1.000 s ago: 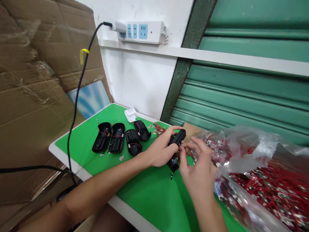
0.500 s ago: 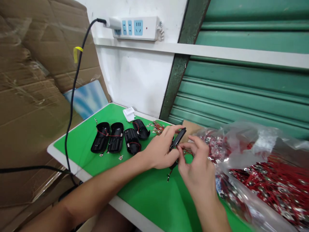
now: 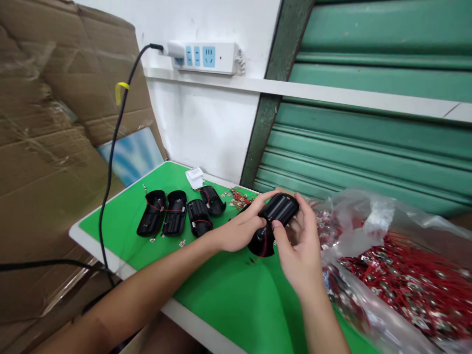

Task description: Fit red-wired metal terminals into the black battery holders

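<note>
A black plastic battery case (image 3: 280, 208) with moulded battery channels is held between both hands above the green tabletop. My left hand (image 3: 245, 226) grips its left side, with thumb and fingers closed on it. From the right, my right hand (image 3: 300, 241) has its thumb on the near edge and its fingers behind the case. A red wire shows in the lower black part, and a wire end hanging below it is blurred. To the left lie several similar black cases (image 3: 174, 214) with red wires and small metal contacts. Behind my left hand is a small pile of red-wired contacts (image 3: 239, 198).
A clear plastic bag (image 3: 368, 275) full of red wires with metal contacts fills the right side. A white paper slip (image 3: 194, 176) lies at the table's back edge. A black cable (image 3: 110, 162) runs down from the power strip (image 3: 206, 57), past cardboard (image 3: 47, 147) on the left.
The black case has been turned from edge-on so that its channelled inside faces me. My right fingers have moved from its near edge to around its right side. The view has shifted slightly.
</note>
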A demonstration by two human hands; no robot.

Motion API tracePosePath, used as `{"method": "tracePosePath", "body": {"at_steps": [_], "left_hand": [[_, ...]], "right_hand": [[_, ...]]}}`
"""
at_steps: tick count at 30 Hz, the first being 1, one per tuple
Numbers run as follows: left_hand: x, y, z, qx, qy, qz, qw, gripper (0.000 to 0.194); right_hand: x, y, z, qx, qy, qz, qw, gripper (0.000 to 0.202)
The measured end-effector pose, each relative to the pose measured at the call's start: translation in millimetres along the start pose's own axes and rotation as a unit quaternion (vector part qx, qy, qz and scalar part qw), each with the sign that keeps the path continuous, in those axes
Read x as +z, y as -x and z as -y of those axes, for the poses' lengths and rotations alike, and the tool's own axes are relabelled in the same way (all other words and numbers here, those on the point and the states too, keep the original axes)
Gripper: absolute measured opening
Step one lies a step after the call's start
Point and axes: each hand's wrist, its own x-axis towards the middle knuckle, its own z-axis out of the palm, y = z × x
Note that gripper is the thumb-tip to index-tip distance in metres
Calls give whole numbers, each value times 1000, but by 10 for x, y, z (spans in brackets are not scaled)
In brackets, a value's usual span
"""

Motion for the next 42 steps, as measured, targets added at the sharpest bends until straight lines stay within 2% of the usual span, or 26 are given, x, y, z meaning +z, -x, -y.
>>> {"method": "tracePosePath", "body": {"at_steps": [7,17,27,34,38,40,42], "left_hand": [[-24,19,0,9,-103,5,995,71],[-39,31,29,23,-123,33,992,73],[-37,20,34,53,-138,24,989,68],[-3,29,63,6,-144,22,989,73],[22,11,57,-2,-100,12,995,78],[17,-15,49,-30,-34,-8,999,79],[-17,-49,35,-61,55,-52,995,81]], "right_hand": [[-18,35,4,9,31,25,999,72],[5,24,5,7,-6,17,1000,73],[23,5,52,5,-52,4,999,65],[79,29,29,15,-39,-23,999,66],[87,41,53,22,-38,-26,999,66],[66,29,72,35,-45,-15,998,68],[26,-7,73,50,-67,-19,996,71]]}}
